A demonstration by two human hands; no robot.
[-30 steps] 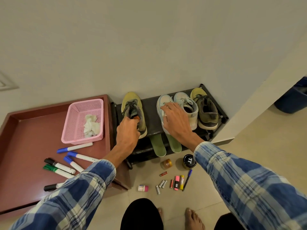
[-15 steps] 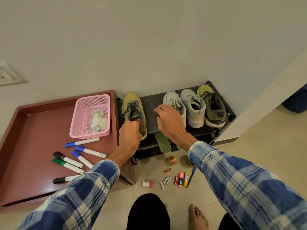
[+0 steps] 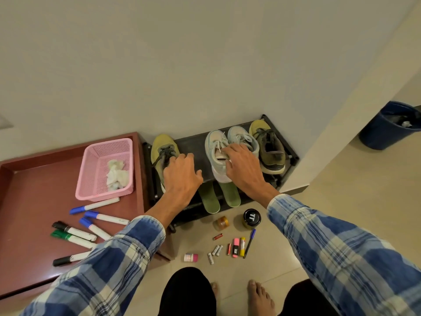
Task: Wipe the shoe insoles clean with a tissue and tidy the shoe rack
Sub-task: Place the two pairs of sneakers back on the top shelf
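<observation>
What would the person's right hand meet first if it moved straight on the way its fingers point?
The right hand points up and left at the left pale blue shoe. Its fingertips already seem to touch that shoe's laces, though depth is unclear.

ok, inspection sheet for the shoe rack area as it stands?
Surface: black shoe rack against the wall, on a tiled floor.
Job's things: top shelf holds a yellow-green shoe apart at the left, a pale blue pair and an olive shoe; two green insoles stick out of the lower shelf; crumpled tissue in a pink basket.
Clutter: markers on a maroon tray; batteries, jars, pen and highlighter on the floor.
Hands: left hand over the yellow-green shoe's heel, grip unclear; right hand spread on the pale blue pair.
Cables: nothing seen.
Surroundings: blue bin past the wall corner.
</observation>
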